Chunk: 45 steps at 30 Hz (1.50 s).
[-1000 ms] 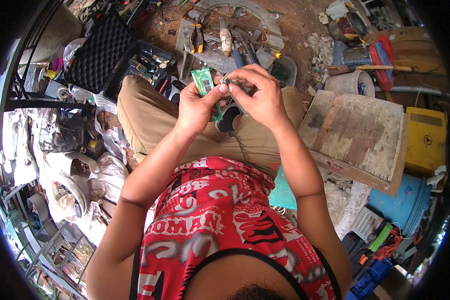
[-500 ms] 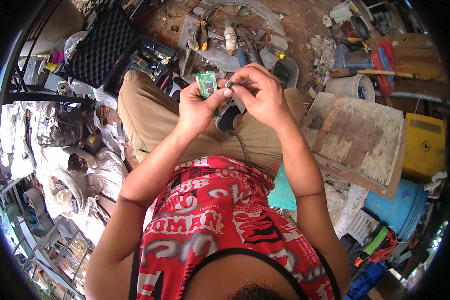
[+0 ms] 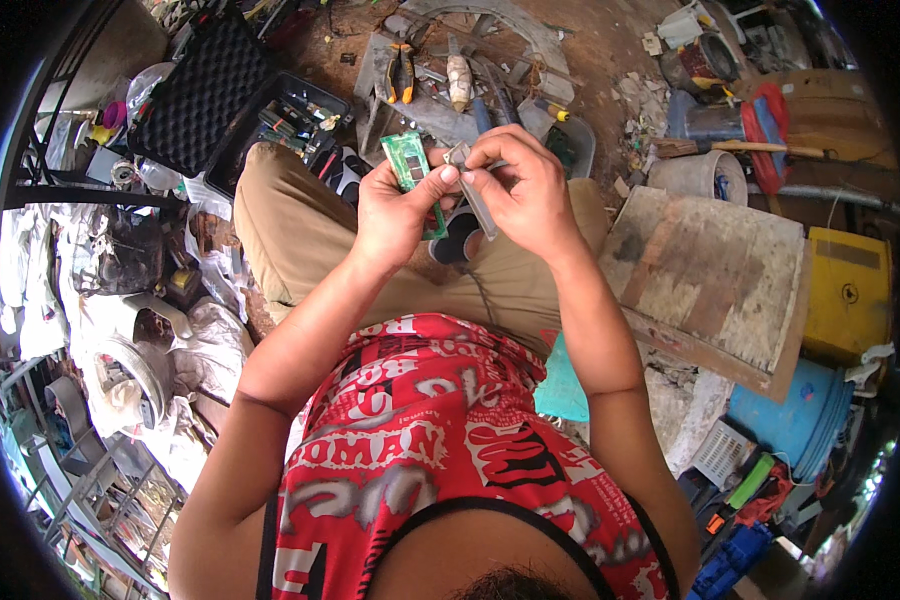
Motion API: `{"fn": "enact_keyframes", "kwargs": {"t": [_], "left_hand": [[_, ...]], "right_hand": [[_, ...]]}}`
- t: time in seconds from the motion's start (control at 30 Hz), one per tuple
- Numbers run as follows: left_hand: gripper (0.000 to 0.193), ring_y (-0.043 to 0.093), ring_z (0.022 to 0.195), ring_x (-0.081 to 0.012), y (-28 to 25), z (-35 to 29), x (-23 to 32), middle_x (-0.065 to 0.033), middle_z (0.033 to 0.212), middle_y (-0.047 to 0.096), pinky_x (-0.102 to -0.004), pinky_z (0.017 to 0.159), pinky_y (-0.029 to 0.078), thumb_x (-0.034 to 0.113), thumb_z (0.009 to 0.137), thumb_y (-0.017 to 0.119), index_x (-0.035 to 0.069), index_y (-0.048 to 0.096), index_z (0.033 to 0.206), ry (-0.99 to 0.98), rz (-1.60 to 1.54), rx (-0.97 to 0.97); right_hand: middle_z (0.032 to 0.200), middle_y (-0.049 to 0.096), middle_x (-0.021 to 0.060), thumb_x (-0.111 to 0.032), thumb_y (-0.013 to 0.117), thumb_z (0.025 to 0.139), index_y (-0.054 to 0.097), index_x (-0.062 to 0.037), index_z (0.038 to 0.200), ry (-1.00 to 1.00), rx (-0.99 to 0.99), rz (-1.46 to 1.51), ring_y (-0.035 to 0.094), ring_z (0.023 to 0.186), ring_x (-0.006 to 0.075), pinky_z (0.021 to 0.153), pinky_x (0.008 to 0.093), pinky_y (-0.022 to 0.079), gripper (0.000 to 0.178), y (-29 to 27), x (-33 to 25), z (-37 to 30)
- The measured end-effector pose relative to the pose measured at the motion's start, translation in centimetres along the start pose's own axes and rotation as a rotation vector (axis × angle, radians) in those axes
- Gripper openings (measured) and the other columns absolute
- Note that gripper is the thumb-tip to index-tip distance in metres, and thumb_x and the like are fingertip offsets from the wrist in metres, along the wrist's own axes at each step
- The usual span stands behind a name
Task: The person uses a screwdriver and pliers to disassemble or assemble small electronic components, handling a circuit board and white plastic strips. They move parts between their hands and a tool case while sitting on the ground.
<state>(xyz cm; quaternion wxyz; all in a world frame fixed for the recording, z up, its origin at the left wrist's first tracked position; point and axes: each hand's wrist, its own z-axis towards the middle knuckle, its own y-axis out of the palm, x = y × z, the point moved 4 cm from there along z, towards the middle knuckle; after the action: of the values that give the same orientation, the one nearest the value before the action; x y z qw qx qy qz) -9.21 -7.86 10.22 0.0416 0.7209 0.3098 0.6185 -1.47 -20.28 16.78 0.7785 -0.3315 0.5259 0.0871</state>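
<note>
At right, I logged a wooden board [image 3: 705, 270], a yellow case [image 3: 842, 315] beside it, a whitish bucket [image 3: 685, 175] beyond it, and a blue container [image 3: 782, 408] lower in view.

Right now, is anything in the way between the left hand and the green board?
Nothing visible: the left hand holds the green board. The grey strip in the right hand is beside it, not between.

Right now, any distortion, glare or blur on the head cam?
Head view: fisheye bowing near rim, corners black; head view: white sheeting at left nearly washed out; head view: green circuit board in left hand shows no obvious blur, fine detail too small to read.
</note>
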Motion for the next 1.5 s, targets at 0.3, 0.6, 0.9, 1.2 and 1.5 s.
{"fn": "enact_keyframes", "kwargs": {"t": [0.3,0.6,0.9,1.2,1.5], "left_hand": [[0.018,0.062,0.067,-0.0112,0.1,0.1,-0.2,-0.0053,0.087,0.067,-0.0231,0.058,0.052,0.009,0.087,0.067,0.004,0.062,0.103,-0.053,-0.164,0.051],[0.019,0.064,0.072,-0.0115,-0.3,0.0,-0.8,-0.0049,0.089,0.067,-0.0231,0.059,0.053,0.01,0.087,0.067,0.004,0.062,0.104,-0.125,-0.208,0.077],[0.016,0.065,0.075,-0.0114,-1.5,0.8,-2.4,-0.0045,0.09,0.067,-0.023,0.059,0.053,0.008,0.087,0.067,0.005,0.062,0.102,-0.139,-0.224,0.052],[0.016,0.064,0.074,-0.0113,-0.9,0.8,-2.6,-0.0042,0.091,0.067,-0.0231,0.058,0.052,0.008,0.087,0.066,0.006,0.061,0.102,-0.173,-0.202,0.087],[0.017,0.063,0.074,-0.0106,-1.4,0.8,-2.6,-0.0033,0.092,0.067,-0.0233,0.059,0.052,0.009,0.087,0.066,0.007,0.061,0.103,-0.171,-0.193,0.116]], "right_hand": [[0.089,0.062,0.0059,0.001,0.071,0.07,0.064,-0.0062,0.081,-0.315,0.197,-0.242,0.063,0.082,0.0238,0.072,0.0335,0.05,0.014,-0.5,-0.4,-0.9],[0.088,0.063,0.0109,0.007,0.065,0.07,0.056,-0.0023,0.077,-0.163,0.274,0.317,0.063,0.085,0.0189,0.076,0.0307,0.051,0.015,-0.9,2.1,-2.6],[0.089,0.062,0.0102,0.009,0.061,0.078,0.05,-0.0061,0.084,0.082,0.335,0.878,0.06,0.081,0.0138,0.073,0.0259,0.049,0.019,-2.8,5.3,-4.4],[0.088,0.065,0.0078,0.005,0.062,0.081,0.058,-0.0031,0.108,0.176,0.398,0.892,0.06,0.075,0.0119,0.065,0.0234,0.047,0.029,-3.1,5.0,-4.2],[0.088,0.068,0.0065,-0.001,0.065,0.084,0.066,0.0009,0.106,0.277,0.445,0.704,0.062,0.075,0.0086,0.064,0.0208,0.049,0.022,-2.6,5.8,-4.3]]}}
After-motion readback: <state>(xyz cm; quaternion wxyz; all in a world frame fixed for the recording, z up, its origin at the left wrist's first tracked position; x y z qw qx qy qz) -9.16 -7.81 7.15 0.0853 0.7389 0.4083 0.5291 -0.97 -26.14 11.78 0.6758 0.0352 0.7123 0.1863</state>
